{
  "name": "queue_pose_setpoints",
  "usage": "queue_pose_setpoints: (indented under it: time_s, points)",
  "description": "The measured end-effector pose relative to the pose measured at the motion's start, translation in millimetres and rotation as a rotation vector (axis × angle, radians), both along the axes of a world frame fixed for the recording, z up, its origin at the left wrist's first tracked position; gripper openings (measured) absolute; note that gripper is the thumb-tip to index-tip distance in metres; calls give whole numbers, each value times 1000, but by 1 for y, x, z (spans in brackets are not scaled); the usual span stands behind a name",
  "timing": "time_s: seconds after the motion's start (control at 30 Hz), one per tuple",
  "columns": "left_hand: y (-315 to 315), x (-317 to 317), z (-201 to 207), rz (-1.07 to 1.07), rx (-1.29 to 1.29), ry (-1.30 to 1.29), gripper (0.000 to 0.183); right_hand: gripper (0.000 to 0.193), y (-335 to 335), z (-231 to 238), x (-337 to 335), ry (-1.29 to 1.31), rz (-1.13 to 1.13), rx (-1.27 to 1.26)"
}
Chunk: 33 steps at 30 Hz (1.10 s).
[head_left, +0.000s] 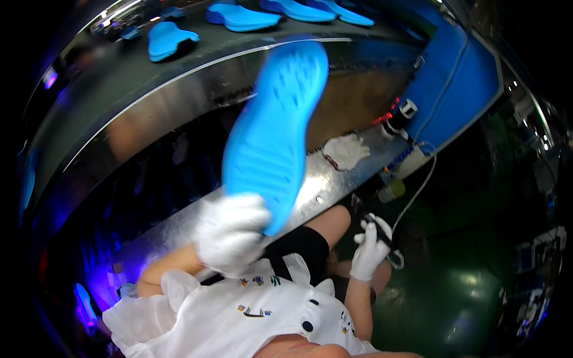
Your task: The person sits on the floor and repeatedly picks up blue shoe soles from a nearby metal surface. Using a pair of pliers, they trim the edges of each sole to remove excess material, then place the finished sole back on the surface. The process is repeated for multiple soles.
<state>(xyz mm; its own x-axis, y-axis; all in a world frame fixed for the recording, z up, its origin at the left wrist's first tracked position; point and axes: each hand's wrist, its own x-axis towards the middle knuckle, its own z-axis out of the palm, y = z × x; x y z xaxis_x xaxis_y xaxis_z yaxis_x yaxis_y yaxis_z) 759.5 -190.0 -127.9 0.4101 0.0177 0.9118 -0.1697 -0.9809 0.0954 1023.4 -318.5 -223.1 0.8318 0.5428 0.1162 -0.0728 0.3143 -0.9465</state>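
My left hand [231,234], in a white glove, is closed round the lower end of a bright blue shoe sole [268,140]. The sole stands up over the bench, its ridged and slotted face turned to me; hand and sole are a little blurred. Lower right, my right hand [371,247], also gloved in white, grips a slim black hand tool [378,230] near my knee, apart from the sole. A pale cord [416,194] comes down close to that tool; whether it joins it I cannot make out.
Several blue soles [245,18] lie on the dark conveyor belt [131,80] beyond the metal bench [325,188]. A spare white glove [346,150] rests on the bench. A blue machine panel [450,89] stands at the right, beside a black-and-white cylinder [407,110].
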Motion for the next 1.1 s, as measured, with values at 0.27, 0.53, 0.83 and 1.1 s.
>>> queue_pose_setpoints:
  time_s: [0.27, 0.53, 0.83, 1.1]
  points:
    - [-33, 46, -184, 250, -971, 394, 38, 19, 37, -32, 2, -83, 176, -259]
    - [50, 74, -232, -963, -2430, -122, 68, 25, 139, -67, -17, -818, 204, -653]
    - [15, 109, -165, -707, -2506, -392, 72, 14, 54, -29, -38, -485, 427, -375]
    - [2, 106, -153, -962, -2638, -565, 82, 16, 58, 28, -45, -1003, 486, -6]
